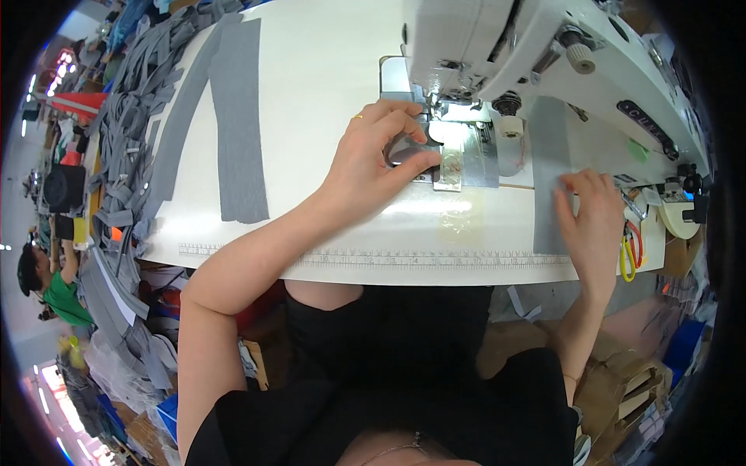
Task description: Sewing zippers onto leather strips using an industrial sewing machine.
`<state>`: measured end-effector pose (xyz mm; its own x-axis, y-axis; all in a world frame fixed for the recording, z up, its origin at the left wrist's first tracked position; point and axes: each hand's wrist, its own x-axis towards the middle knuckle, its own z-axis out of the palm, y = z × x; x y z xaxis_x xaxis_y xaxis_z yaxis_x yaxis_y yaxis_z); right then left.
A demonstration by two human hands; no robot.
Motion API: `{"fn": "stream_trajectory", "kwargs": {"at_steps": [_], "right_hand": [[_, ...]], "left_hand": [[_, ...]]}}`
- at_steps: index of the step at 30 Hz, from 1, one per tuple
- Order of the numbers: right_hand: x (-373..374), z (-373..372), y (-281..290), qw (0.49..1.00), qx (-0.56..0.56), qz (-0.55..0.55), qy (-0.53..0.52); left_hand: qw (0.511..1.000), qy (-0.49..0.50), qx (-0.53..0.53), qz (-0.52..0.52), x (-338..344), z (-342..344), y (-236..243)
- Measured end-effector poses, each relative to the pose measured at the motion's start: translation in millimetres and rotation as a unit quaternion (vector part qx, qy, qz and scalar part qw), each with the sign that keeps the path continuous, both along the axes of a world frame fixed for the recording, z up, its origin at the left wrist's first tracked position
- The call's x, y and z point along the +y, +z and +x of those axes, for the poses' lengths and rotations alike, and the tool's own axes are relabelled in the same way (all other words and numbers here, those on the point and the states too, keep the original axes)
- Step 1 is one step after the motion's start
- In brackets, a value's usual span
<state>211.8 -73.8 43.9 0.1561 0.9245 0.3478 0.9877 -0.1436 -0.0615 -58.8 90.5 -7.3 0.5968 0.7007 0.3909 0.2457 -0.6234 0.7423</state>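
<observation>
My left hand [381,151] is beside the needle area of a white sewing machine [474,46]. Its thumb and bent fingers stand apart around a shiny metal plate, with no cloth visible between them. A grey fabric piece [486,159] lies under the lit needle area, beside a metal guide plate [450,167]. To the right, my right hand [594,210] rests over a grey fabric strip [550,155], thumb and fingertips drawn together on it. The strip lies flat and passes behind the machine's arm.
Two grey strips [239,124] lie on the white table's left, near a large heap of grey strips [128,116]. A printed ruler [373,258] runs along the front edge. Scissors [631,250] with red and yellow handles lie at right. Another person [62,291] in green is far left.
</observation>
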Motion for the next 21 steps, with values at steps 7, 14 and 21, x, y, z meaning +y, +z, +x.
{"fn": "stream_trajectory", "kwargs": {"at_steps": [7,14,21], "right_hand": [[11,18,-4,0.995,-0.066,-0.038,0.065],[-2,22,11,0.979,0.165,0.116,0.036],[-18,-94,10,0.882,0.236,-0.021,0.407]], "left_hand": [[0.997,0.033,-0.061,0.027,3,-3,-1],[0.991,-0.055,-0.056,-0.109,-4,-6,10],[0.81,-0.371,0.001,-0.454,-19,-8,11]]}}
